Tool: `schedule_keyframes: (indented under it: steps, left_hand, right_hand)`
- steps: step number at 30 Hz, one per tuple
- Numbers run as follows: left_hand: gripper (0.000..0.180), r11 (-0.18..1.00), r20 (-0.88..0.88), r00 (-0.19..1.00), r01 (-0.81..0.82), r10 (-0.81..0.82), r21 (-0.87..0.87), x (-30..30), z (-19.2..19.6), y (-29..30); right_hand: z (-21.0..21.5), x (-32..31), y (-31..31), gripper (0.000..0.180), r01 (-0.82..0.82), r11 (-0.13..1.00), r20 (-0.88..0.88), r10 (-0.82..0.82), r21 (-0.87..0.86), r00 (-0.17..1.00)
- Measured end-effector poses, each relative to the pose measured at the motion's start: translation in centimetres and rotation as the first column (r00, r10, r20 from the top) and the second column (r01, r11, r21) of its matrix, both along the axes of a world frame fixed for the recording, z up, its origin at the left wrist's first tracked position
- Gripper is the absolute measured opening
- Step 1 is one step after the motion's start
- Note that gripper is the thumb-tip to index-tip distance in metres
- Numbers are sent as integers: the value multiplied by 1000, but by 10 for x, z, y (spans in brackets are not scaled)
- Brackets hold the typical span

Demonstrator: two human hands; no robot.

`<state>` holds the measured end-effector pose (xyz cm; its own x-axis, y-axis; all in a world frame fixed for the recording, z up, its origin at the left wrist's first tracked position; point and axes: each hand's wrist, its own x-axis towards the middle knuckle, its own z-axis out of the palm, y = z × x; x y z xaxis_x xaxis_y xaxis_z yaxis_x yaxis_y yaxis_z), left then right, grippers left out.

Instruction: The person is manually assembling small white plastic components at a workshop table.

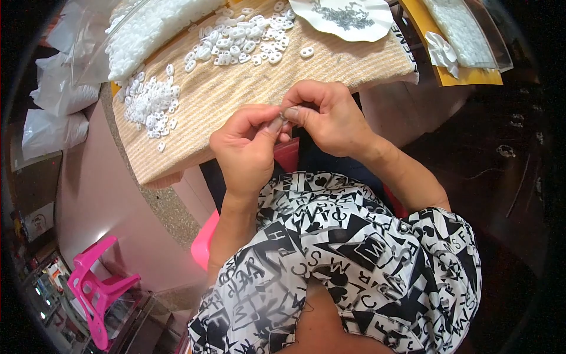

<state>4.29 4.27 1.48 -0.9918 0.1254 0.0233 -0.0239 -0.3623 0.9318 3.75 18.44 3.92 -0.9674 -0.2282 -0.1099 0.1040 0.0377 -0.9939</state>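
Observation:
My left hand (pixel 244 141) and my right hand (pixel 330 118) meet at the near edge of the cloth-covered table (pixel 236 94). Thumb and fingers of each are pinched together, tip to tip. Whatever lies between them is tiny and mostly covered by the fingertips, so I cannot make it out. Beyond the hands is a loose heap of white oval plastic pieces with two holes (pixel 236 38). One such piece (pixel 307 52) lies apart from it. Smaller white pieces (pixel 150 103) are spread to the left. A white wavy-rimmed plate (pixel 303 13) at the back holds many small grey metal bits.
Clear bags of white pieces stand at the back left (pixel 159 29) and back right (pixel 460 32), the right one beside crumpled white paper (pixel 442 53). White plastic bags (pixel 59 133) sit at far left. A pink stool (pixel 97 289) stands on the floor at lower left.

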Motion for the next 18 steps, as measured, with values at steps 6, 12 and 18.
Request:
schedule_keyframes:
  steps: [6, 12, 18]
  left_hand:
    - [11, 983, -77, 997, -43, 29, -181, 2, -2, 0]
    - [7, 983, 14, 998, -51, 55, -175, -4, -6, 1]
    - [16, 993, 94, 991, -102, 96, 62, -12, -4, -13]
  right_hand:
    - [-7, -2, -2, 5, 4, 1000, -35, -3, 31, 999]
    - [-14, -10, 4, 9, -27, 994, 78, 35, -107, 996]
    - [3, -13, 17, 25, 119, 992, 23, -118, -51, 993]
